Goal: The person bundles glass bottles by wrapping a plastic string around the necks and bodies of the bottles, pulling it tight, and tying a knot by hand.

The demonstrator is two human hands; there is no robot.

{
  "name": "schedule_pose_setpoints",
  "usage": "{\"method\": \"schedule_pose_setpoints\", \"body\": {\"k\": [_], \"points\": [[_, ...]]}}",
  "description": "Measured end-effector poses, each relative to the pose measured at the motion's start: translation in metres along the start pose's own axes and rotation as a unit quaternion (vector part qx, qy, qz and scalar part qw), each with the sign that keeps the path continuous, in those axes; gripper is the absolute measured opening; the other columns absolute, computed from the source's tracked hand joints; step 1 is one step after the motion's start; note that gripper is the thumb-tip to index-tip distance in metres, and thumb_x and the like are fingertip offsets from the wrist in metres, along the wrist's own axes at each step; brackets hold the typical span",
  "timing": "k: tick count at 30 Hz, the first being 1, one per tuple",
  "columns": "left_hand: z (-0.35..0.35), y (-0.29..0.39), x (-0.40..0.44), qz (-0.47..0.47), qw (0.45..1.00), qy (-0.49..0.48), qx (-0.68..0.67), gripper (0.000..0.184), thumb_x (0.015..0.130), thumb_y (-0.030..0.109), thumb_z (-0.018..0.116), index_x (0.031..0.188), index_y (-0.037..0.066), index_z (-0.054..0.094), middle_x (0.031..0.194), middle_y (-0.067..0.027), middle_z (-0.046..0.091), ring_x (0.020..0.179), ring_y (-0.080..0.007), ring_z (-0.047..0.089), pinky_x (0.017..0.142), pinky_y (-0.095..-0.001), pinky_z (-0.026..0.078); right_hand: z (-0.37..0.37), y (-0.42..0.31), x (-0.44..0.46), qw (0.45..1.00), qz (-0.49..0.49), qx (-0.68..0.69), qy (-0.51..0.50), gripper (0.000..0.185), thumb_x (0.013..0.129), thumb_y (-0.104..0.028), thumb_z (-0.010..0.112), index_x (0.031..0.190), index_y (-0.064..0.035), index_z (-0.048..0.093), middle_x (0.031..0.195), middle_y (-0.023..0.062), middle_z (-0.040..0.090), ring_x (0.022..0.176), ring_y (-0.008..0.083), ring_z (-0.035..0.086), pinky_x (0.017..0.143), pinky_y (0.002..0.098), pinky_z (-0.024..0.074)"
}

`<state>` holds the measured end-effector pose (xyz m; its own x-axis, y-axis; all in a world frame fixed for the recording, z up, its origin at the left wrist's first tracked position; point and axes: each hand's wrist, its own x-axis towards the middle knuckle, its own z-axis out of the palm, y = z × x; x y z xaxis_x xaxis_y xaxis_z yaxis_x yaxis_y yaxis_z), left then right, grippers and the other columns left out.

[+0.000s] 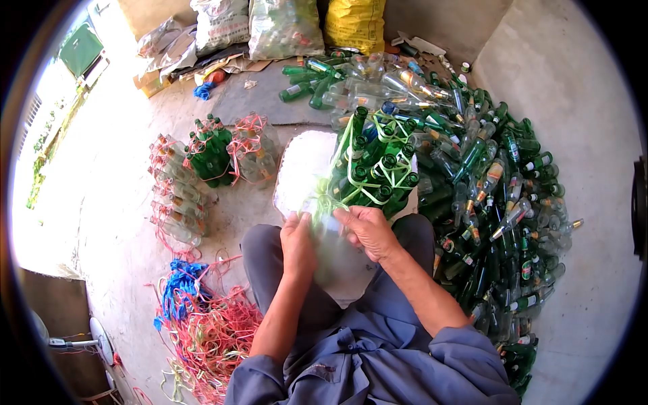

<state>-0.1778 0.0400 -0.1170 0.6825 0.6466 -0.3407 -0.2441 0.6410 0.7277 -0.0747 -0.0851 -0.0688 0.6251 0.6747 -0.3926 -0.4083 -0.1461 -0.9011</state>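
Between my knees a bundle of green glass bottles (388, 162) stands upright on a white slab (293, 169). Pale green plastic twine (361, 185) loops around the bottle necks and gathers in front of the bundle. My left hand (298, 244) pinches the loose twine at the near side. Close by on the right, my right hand (371, 231) grips the same twine with thumb and fingers together. Its loose ends hang blurred below my hands, so the knot or crossing there cannot be made out.
A large heap of loose bottles (499, 202) spreads along my right. Bottle bundles tied with pink twine (211, 152) stand at left, and a tangle of pink and blue twine (209, 324) lies nearer. Full sacks (287, 30) line the back wall.
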Motion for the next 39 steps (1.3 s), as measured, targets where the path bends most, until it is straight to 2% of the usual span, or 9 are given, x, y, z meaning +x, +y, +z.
{"method": "schedule_pose_setpoints", "body": {"k": [14, 20, 22, 23, 25, 27, 33, 37, 39], "points": [[0.000, 0.006, 0.006, 0.006, 0.998, 0.051, -0.038, 0.012, 0.102, 0.012, 0.053, 0.102, 0.003, 0.060, 0.075, -0.0055, 0.062, 0.051, -0.0101, 0.049, 0.045, -0.0216, 0.039, -0.044, 0.007, -0.076, 0.994, 0.091, -0.034, -0.055, 0.022, 0.096, -0.017, 0.066, 0.091, 0.0044, 0.069, 0.064, 0.0052, 0.064, 0.047, 0.0043, 0.049, 0.042, 0.0179, 0.0349], [-0.005, 0.010, 0.004, -0.008, 1.000, 0.021, -0.018, 0.006, 0.100, 0.015, 0.056, 0.102, 0.011, 0.059, 0.084, 0.0031, 0.062, 0.064, -0.0068, 0.055, 0.055, -0.0208, 0.042, -0.071, 0.020, -0.120, 0.987, 0.139, -0.034, -0.071, 0.021, 0.096, -0.016, 0.066, 0.094, 0.0042, 0.070, 0.065, 0.0056, 0.064, 0.047, 0.0034, 0.047, 0.043, 0.0175, 0.0344], [-0.004, 0.010, 0.005, -0.010, 0.999, 0.029, -0.034, 0.007, 0.101, 0.013, 0.054, 0.097, 0.008, 0.057, 0.073, -0.0009, 0.056, 0.052, -0.0081, 0.045, 0.046, -0.0221, 0.035, -0.075, 0.016, -0.132, 0.986, 0.149, -0.018, -0.070, 0.020, 0.095, -0.016, 0.066, 0.094, 0.0039, 0.070, 0.066, 0.0059, 0.065, 0.047, 0.0030, 0.047, 0.043, 0.0173, 0.0341], [-0.003, 0.010, 0.006, -0.011, 0.999, 0.033, -0.042, 0.009, 0.102, 0.012, 0.053, 0.095, 0.007, 0.055, 0.067, -0.0030, 0.053, 0.046, -0.0087, 0.040, 0.042, -0.0227, 0.032, -0.075, 0.010, -0.136, 0.986, 0.161, 0.007, -0.041, 0.019, 0.093, -0.012, 0.068, 0.101, 0.0057, 0.069, 0.080, 0.0088, 0.069, 0.051, 0.0053, 0.053, 0.046, 0.0185, 0.0400], [-0.003, 0.009, 0.005, -0.017, 0.999, 0.030, -0.036, 0.009, 0.102, 0.012, 0.053, 0.094, 0.007, 0.055, 0.066, -0.0023, 0.051, 0.045, -0.0082, 0.037, 0.041, -0.0227, 0.030, -0.070, 0.022, -0.137, 0.980, -0.001, -0.176, 0.091, 0.021, 0.092, -0.008, 0.069, 0.107, 0.0069, 0.067, 0.091, 0.0100, 0.070, 0.055, 0.0075, 0.058, 0.050, 0.0203, 0.0448], [-0.004, 0.008, 0.005, -0.020, 0.999, 0.026, -0.034, 0.009, 0.102, 0.012, 0.054, 0.093, 0.008, 0.054, 0.065, -0.0019, 0.050, 0.044, -0.0080, 0.036, 0.041, -0.0228, 0.029, -0.059, 0.018, -0.132, 0.860, -0.220, -0.414, 0.200, 0.029, 0.090, -0.003, 0.070, 0.116, 0.0075, 0.063, 0.106, 0.0110, 0.069, 0.063, 0.0108, 0.064, 0.057, 0.0235, 0.0509], [-0.006, 0.007, 0.003, -0.029, 0.999, -0.004, -0.020, 0.008, 0.101, 0.013, 0.054, 0.095, 0.008, 0.055, 0.063, -0.0013, 0.048, 0.044, -0.0081, 0.035, 0.041, -0.0231, 0.029, -0.022, 0.020, -0.069, 0.889, -0.289, -0.331, 0.129, 0.031, 0.090, -0.003, 0.068, 0.120, 0.0064, 0.062, 0.102, 0.0133, 0.069, 0.062, 0.0135, 0.065, 0.057, 0.0252, 0.0511], [-0.006, 0.008, 0.001, -0.029, 0.999, -0.028, -0.010, 0.008, 0.101, 0.014, 0.055, 0.096, 0.007, 0.054, 0.063, -0.0008, 0.048, 0.044, -0.0081, 0.036, 0.042, -0.0231, 0.029, 0.016, 0.018, -0.029, 0.947, -0.201, -0.229, 0.102, 0.033, 0.090, -0.009, 0.066, 0.119, 0.0043, 0.064, 0.099, 0.0231, 0.070, 0.072, 0.0338, 0.069, 0.067, 0.0390, 0.0542], [-0.005, 0.008, 0.001, -0.035, 0.999, -0.021, -0.008, 0.008, 0.100, 0.014, 0.056, 0.096, 0.008, 0.054, 0.063, -0.0008, 0.048, 0.044, -0.0082, 0.036, 0.042, -0.0230, 0.029, 0.020, 0.027, -0.009, 0.920, -0.223, -0.295, 0.128, 0.026, 0.089, -0.010, 0.066, 0.111, 0.0030, 0.067, 0.090, 0.0235, 0.069, 0.070, 0.0375, 0.067, 0.065, 0.0406, 0.0525]]}}
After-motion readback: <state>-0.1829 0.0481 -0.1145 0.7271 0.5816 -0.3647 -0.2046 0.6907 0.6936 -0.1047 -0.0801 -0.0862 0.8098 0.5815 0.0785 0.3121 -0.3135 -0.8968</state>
